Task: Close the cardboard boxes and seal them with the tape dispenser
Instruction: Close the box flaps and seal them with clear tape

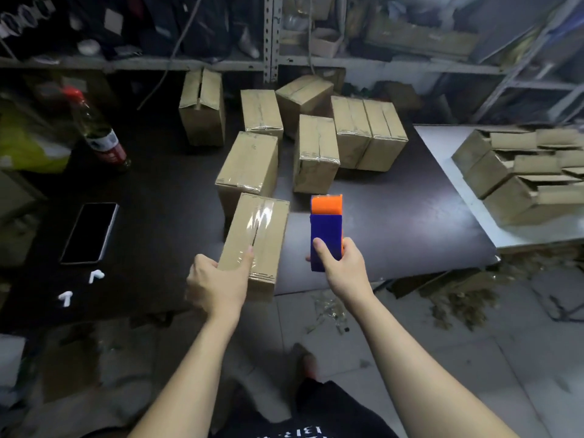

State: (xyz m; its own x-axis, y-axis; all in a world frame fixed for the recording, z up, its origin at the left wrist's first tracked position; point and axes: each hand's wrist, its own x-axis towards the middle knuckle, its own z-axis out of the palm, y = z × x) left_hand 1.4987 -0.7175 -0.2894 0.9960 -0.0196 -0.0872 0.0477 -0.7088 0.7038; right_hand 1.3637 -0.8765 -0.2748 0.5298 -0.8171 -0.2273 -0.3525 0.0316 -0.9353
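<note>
Two bare hands work at the near edge of a dark table (pixel 164 191). The left hand (pixel 218 286) curls round the near corner of a cardboard box (pixel 256 238), thumb pressed on the glossy, wrinkled tape along its top seam. The right hand (pixel 339 263) wraps its fingers round a blue-and-orange dispenser (pixel 326 229), held just right of the box and apart from it. To the left lie a dark-screened phone (pixel 90 232) and two white earbuds (pixel 96 275). Taped boxes (pixel 316 153) crowd the tabletop behind; a red-capped bottle (pixel 101 134) stands far left. On a white table (pixel 442 172) at right sit open boxes (pixel 518 181), and cluttered metal shelving (pixel 271 39) rises beyond.
</note>
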